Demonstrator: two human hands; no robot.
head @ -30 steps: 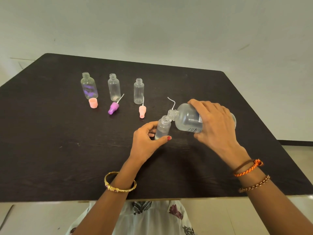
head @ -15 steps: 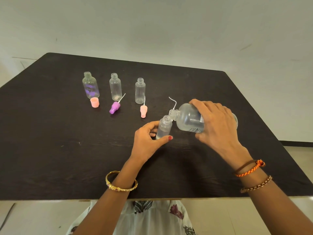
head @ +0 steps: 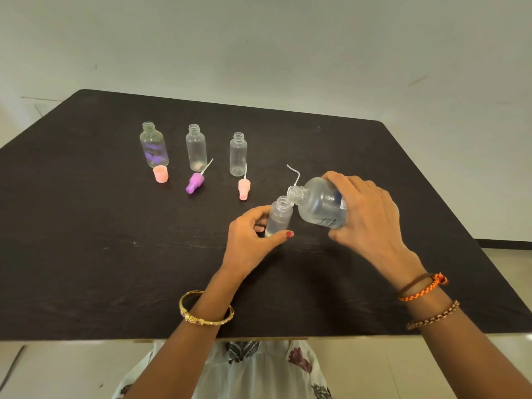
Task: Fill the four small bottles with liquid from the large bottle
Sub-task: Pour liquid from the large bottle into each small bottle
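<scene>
Pale walls stand behind a dark counter (head: 86,254). Near its middle, a small bottle (head: 278,216) is held upright on the counter by the left hand (head: 250,240), thumb and fingers curled round its lower part. A large bottle (head: 319,203) is gripped by the right hand (head: 365,217) and tipped sideways, its neck set just above the small bottle's open mouth. A little clear liquid is seen at the small bottle's bottom. Farther back, three open small bottles (head: 196,147) are lined up upright, with a pink cap (head: 160,174), a purple spray top (head: 195,182) and a pink spray top (head: 244,189) laid just in front of them.
</scene>
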